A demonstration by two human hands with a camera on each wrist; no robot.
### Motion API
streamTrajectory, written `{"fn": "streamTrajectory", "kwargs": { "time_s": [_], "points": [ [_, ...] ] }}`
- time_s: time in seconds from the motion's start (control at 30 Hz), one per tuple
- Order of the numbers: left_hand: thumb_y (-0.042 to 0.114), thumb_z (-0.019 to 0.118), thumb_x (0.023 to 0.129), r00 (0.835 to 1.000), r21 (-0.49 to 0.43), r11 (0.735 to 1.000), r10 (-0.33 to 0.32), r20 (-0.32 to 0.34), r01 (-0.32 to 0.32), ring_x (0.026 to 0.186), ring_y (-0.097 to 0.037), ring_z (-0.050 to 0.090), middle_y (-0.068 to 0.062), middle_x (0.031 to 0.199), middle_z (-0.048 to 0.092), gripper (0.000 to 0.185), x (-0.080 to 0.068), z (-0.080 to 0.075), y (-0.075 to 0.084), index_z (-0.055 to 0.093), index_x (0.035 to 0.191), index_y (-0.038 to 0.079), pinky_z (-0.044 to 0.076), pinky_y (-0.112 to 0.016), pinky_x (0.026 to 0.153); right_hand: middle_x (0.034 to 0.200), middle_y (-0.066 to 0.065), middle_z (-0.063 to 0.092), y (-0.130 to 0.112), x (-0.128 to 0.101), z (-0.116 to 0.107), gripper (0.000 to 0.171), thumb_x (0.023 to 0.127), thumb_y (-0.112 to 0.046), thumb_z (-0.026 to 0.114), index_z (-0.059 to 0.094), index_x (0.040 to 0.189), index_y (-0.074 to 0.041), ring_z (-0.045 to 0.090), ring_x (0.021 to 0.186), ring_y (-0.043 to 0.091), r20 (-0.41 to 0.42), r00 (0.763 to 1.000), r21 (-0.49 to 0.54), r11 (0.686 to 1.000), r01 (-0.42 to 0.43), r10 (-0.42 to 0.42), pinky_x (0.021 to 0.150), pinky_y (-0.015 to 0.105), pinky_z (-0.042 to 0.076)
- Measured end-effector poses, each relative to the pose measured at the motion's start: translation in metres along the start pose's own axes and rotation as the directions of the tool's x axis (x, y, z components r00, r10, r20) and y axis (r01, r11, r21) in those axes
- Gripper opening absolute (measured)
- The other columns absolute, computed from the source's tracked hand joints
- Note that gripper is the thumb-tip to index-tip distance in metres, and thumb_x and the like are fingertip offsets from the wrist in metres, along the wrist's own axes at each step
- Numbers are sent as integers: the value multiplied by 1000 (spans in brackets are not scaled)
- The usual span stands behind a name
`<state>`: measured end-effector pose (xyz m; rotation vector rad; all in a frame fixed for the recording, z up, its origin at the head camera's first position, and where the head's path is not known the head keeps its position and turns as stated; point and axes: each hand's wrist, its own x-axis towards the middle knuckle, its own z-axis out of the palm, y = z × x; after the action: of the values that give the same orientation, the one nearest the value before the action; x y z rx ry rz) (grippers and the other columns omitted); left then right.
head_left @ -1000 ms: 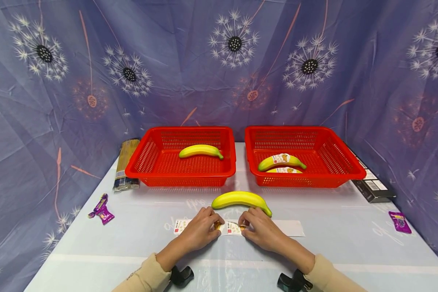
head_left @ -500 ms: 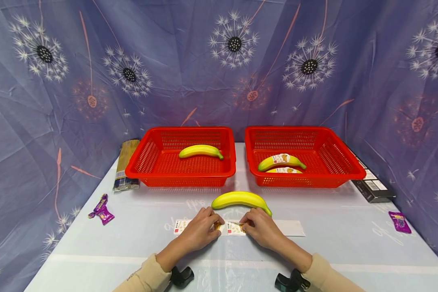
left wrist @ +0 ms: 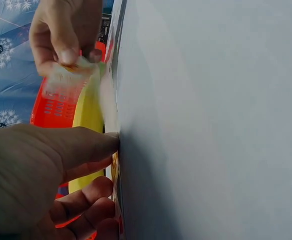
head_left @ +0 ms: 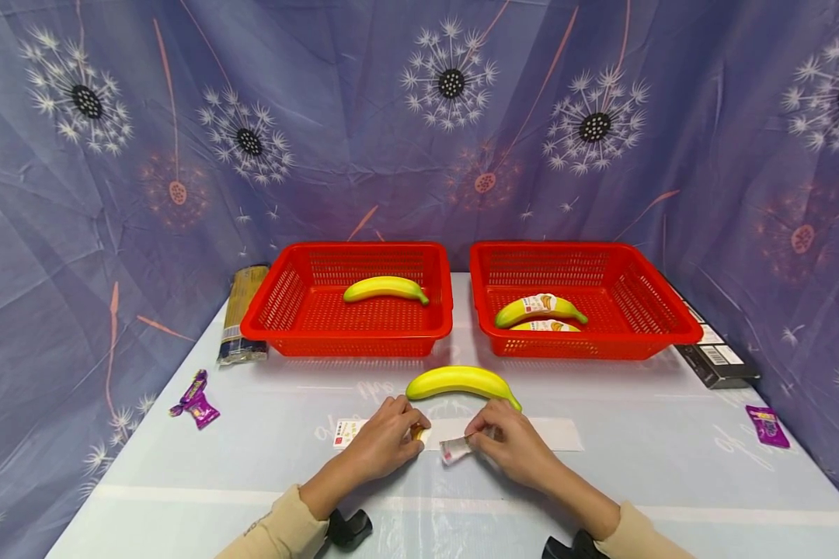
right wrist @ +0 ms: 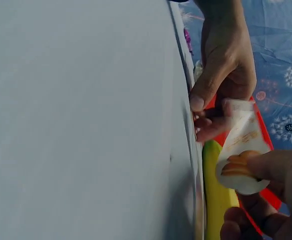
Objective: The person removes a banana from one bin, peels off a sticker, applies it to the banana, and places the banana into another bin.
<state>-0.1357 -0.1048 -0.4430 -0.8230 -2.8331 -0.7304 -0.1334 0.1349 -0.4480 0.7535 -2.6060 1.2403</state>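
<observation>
A white backing strip (head_left: 561, 435) with printed labels at its left end lies flat on the table. My left hand (head_left: 384, 439) holds the strip down, thumb and fingertips on it. Between thumb and fingers of my right hand (head_left: 510, 442) is a banana-print sticker (head_left: 454, 449), lifted off the strip. In the right wrist view the sticker (right wrist: 242, 136) hangs with its orange banana picture under the thumb; the left wrist view shows it blurred. A yellow banana (head_left: 457, 380) lies just behind both hands, touched by neither as far as I can tell.
The left red basket (head_left: 346, 345) contains one plain banana (head_left: 384, 289). In the right red basket (head_left: 580, 347) lie two labelled bananas (head_left: 566, 310). Purple wrapped sweets (head_left: 196, 400) are at the left, another sweet (head_left: 767, 426) at the right. A black box (head_left: 720, 365) stands beside the right basket.
My right hand has peeled the sticker up from the strip, which now shows bare white there, and has moved slightly right and nearer. The left hand has stayed in place.
</observation>
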Motion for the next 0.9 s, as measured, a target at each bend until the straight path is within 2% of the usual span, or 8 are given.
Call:
{"fn": "streamTrajectory", "kwargs": {
  "time_s": [0.13,0.23,0.37,0.43,0.53,0.67,0.77,0.9],
  "points": [
    [14,71,76,1000,11,1000,7,-10,-7,80,-9,37,2,82,49,18,0,-1,0,69,94,14,36,-19,67,79,-17,59,-5,-2,-9,20,78,-10,73,65,79,-29,49,75,7,-3,999,21,999,-35,35,64,19,41],
    [17,69,79,999,5,1000,-17,-27,17,79,-8,39,3,82,50,15,1,-1,2,68,94,15,37,-19,67,78,-17,60,-7,-2,-14,20,78,-10,73,65,80,-28,49,73,7,-25,999,5,999,-47,47,64,20,42],
    [27,62,89,995,-126,989,-84,-50,77,78,-6,45,7,84,55,14,4,-2,9,68,95,17,39,-20,68,76,-19,60,-7,2,-16,20,77,-9,74,66,80,-28,46,71,6,-58,998,-32,999,-38,36,63,20,41],
    [33,59,91,992,-230,968,-115,-44,102,76,-4,48,7,85,59,20,8,-4,14,69,96,17,41,-19,68,75,-21,58,-7,4,-16,20,77,-10,74,66,80,-29,46,72,4,-71,997,-57,998,-21,17,63,19,41],
    [38,60,90,990,-380,915,-144,-1,133,71,-4,51,6,84,63,26,14,-9,23,70,97,15,43,-19,64,75,-21,57,-8,7,-14,18,77,-12,74,67,81,-28,45,73,4,-83,996,-83,996,11,-18,65,18,41],
    [37,66,86,982,-481,857,-174,67,185,63,-3,50,2,74,63,30,19,-10,30,70,95,9,42,-18,56,74,-20,55,-12,11,-13,16,78,-13,74,67,82,-26,47,74,8,-88,994,-80,995,57,-64,65,19,40],
    [32,68,84,977,-508,835,-192,92,212,59,-2,48,2,69,60,26,20,-9,32,70,90,7,40,-18,54,74,-19,54,-15,11,-12,15,78,-13,74,67,83,-25,48,73,10,-89,993,-63,995,73,-79,65,20,41],
    [23,70,83,978,-511,834,-190,84,206,58,-1,46,1,68,59,17,20,-7,31,68,82,6,39,-17,54,76,-18,57,-15,10,-12,15,77,-12,75,68,84,-24,48,73,6,-86,995,-28,998,53,-55,64,22,43]
  ]
}}
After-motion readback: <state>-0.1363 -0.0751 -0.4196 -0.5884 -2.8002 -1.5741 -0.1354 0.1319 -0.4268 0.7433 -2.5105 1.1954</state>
